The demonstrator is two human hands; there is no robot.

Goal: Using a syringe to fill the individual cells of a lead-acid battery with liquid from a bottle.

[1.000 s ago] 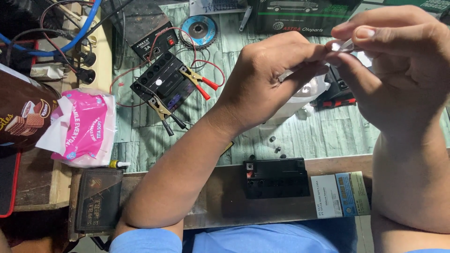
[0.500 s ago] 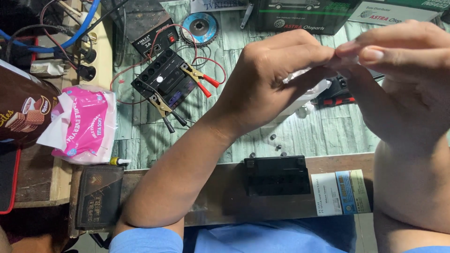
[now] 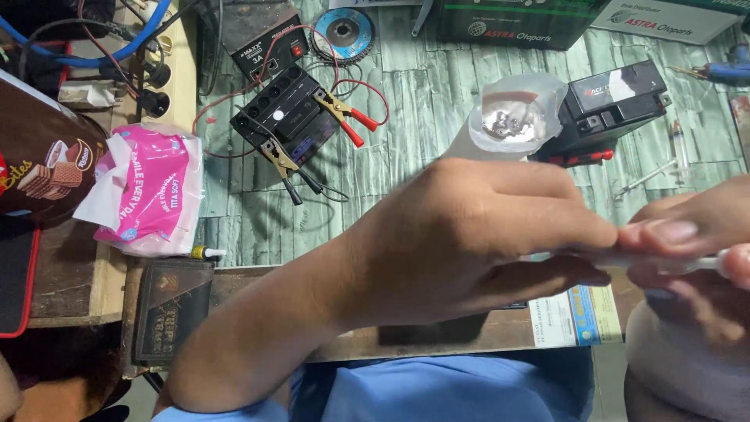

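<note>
My left hand (image 3: 469, 242) fills the middle of the view, fingers closed and pointing right. Its fingertips pinch one end of a thin white tube (image 3: 687, 263). My right hand (image 3: 687, 230) enters from the right edge and pinches the same tube from the other side, thumb and fingers pressed on it. Most of the tube is hidden by the fingers. Both hands are held above the front edge of the green wood-pattern bench (image 3: 422, 117).
Behind the hands stand a clear plastic bottle (image 3: 516, 117) and a black battery (image 3: 617, 101). A second black battery with red and black clamps (image 3: 285, 113) lies centre left. A pink tissue pack (image 3: 148, 191), a dark wallet (image 3: 172, 309) and a grinding disc (image 3: 348, 33) are also there.
Both hands have dropped lower in the view and come nearer the camera, still pinching the tube. The plastic bottle and the right battery are now uncovered.
</note>
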